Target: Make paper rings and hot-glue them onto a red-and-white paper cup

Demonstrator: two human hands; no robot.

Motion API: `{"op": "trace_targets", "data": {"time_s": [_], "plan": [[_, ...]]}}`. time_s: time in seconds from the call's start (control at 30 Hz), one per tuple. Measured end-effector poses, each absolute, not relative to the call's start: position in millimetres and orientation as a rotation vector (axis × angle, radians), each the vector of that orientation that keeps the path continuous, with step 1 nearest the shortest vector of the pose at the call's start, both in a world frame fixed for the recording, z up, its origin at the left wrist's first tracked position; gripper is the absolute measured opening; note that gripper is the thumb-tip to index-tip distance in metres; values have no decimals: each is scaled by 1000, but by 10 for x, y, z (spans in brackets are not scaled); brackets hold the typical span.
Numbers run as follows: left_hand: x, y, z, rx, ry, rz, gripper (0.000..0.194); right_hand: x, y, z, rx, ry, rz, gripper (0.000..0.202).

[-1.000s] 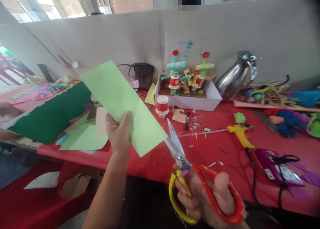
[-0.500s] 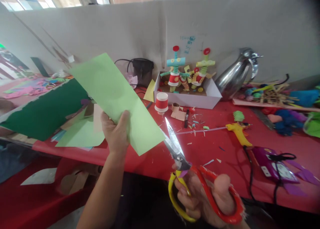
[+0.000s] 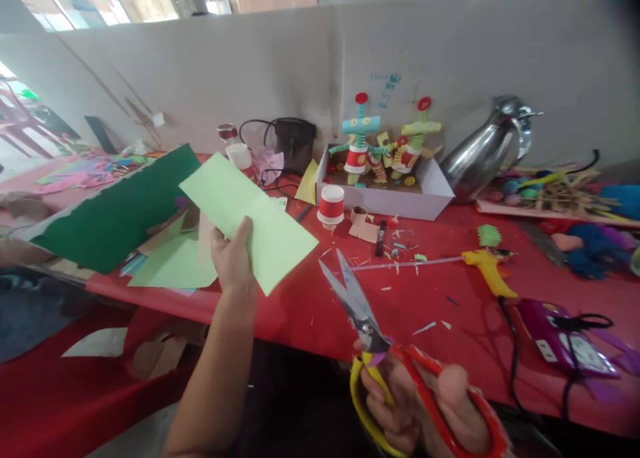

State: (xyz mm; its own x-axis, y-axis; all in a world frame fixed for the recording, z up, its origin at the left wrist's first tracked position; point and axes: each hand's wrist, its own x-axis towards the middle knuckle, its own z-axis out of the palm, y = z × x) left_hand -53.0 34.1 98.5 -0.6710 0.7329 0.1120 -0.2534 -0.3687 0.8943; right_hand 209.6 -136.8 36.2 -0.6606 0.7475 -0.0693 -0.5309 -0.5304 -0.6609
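Note:
My left hand (image 3: 233, 255) grips a sheet of light green paper (image 3: 260, 225) near its lower left edge, thumb on top. The sheet is held above the red table, tilted. In my right hand (image 3: 400, 398) is a pair of scissors (image 3: 367, 328) with one yellow and one red handle loop. Its blades are parted and point up and left, just right of the paper and apart from it. More light green paper (image 3: 170, 261) lies left of my left hand, beside a dark green panel (image 3: 125, 208).
A white box (image 3: 385, 201) with paper spring figures stands at the back, a red-and-white cup (image 3: 331, 206) before it. At right are a metal jug (image 3: 483, 151), a yellow glue gun (image 3: 487, 271) and a purple package (image 3: 565, 338). Paper scraps litter the red table (image 3: 310, 318).
The green sheet has tilted flatter and drawn away from the scissors, whose blades no longer overlap its corner. My view has shifted slightly left. Both hands keep their hold.

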Motion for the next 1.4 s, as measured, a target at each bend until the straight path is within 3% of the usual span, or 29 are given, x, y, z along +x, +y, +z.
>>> {"op": "trace_targets", "data": {"time_s": [0.33,1.4], "plan": [[-519,344,950,610,1278,2056,41,1837,-1252,459,-250,-768,2348,85],[-621,378,881,562,1192,2146,38,1782,-1283,469,-316,-813,2435,86]]}}
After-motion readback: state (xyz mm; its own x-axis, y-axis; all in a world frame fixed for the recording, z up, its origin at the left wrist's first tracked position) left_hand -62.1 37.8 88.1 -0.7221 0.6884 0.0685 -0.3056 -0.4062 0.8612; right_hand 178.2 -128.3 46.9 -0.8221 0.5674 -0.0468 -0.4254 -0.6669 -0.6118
